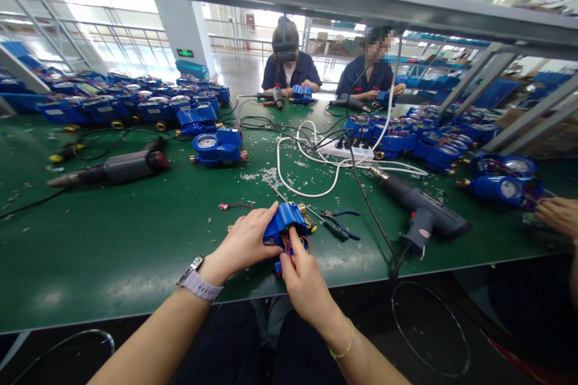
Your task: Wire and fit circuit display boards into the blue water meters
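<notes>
A blue meter housing (pixel 283 216) with a brass fitting and loose coloured wires lies near the front edge of the green table. My left hand (pixel 246 237) is wrapped round its left side, thumb along the lower edge. The fingers of my right hand (pixel 303 277) are at the wired opening; the index finger reaches in among the wires and the thumb is close by. Just right of the housing are pliers with blue handles (pixel 345 224) and a yellow and black screwdriver handle (pixel 309 222). A small red lead (pixel 235 206) rests behind my left hand.
Heat guns lie left (pixel 120 169) and right (pixel 422 213). A power strip (pixel 347 150) with white and black cables sits behind. Many blue meters (pixel 153 109) fill the back left; others stand at right. Two people work opposite; another person's hand (pixel 560 215) is at far right. A shelf hangs overhead.
</notes>
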`<state>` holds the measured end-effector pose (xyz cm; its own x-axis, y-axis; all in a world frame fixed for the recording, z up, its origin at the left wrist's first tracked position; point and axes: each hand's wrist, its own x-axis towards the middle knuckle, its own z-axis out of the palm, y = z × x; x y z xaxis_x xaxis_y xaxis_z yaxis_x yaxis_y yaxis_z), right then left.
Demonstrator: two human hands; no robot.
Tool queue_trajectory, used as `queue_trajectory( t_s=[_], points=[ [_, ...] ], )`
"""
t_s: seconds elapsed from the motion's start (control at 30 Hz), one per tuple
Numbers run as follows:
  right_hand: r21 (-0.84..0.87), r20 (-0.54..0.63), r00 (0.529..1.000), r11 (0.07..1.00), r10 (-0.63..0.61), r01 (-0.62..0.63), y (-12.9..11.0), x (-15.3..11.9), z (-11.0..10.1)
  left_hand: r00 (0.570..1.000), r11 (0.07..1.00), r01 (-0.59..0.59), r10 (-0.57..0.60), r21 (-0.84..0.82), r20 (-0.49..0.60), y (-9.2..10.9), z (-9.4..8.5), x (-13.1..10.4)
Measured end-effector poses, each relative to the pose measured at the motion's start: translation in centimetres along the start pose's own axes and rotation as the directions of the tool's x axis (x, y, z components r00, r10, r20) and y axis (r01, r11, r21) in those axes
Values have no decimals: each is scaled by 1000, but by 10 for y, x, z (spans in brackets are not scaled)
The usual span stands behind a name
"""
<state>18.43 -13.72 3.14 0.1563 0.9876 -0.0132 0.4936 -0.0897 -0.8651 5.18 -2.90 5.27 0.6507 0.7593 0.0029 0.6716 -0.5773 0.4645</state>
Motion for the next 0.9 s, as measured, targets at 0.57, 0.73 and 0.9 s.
queue_trajectory(
  t_s=[0.57,0.73,0.9],
  points=[
    [-305,-55,995,950,-85,64,1,-1,-31,999,999,35,-35,-4,-1,3,0,0],
    [-335,-68,992,939,-102,74,4,-2,-38,1000,1000,16,-16,1,-8,4,0,1],
    [-320,-98,989,945,-106,70,-1,-11,-36,1000,1000,6,-6,-2,-6,9,2,2]
  ],
)
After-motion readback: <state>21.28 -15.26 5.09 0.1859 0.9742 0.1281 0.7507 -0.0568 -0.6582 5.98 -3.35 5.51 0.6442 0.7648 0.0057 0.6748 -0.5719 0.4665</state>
